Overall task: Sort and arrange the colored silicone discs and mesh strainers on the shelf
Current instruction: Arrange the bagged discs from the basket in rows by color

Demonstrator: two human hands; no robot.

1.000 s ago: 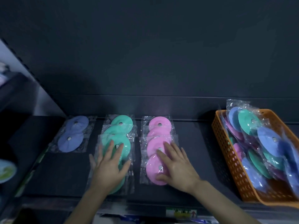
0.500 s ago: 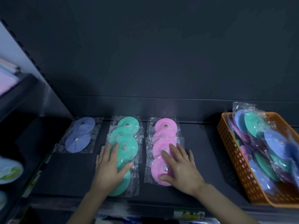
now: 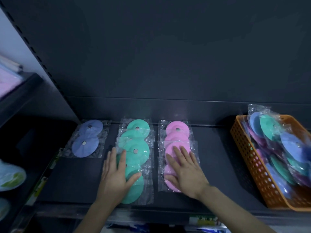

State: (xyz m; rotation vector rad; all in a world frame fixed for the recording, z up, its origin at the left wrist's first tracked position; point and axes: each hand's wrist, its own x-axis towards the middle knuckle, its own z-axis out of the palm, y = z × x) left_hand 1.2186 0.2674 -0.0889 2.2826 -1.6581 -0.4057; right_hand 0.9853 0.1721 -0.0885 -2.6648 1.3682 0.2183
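Pressing flat, both hands on my feed. The left hand (image 3: 116, 175), fingers straight and spread, lies on the near end of the green discs (image 3: 139, 150), thumb over the lowest one. The right hand (image 3: 186, 172), fingers straight, covers the near pink discs (image 3: 176, 130). Neither hand curls round anything. Both columns are bagged in clear plastic, overlapping, running toward 12 o'clock on the dark shelf (image 3: 217, 158), side by side but apart. At 10 o'clock of the left hand lies a pack of two blue discs (image 3: 85, 140). At 3 o'clock of the right hand I see an orange basket (image 3: 249, 158) holding more bagged discs (image 3: 289, 142) in mixed colours.
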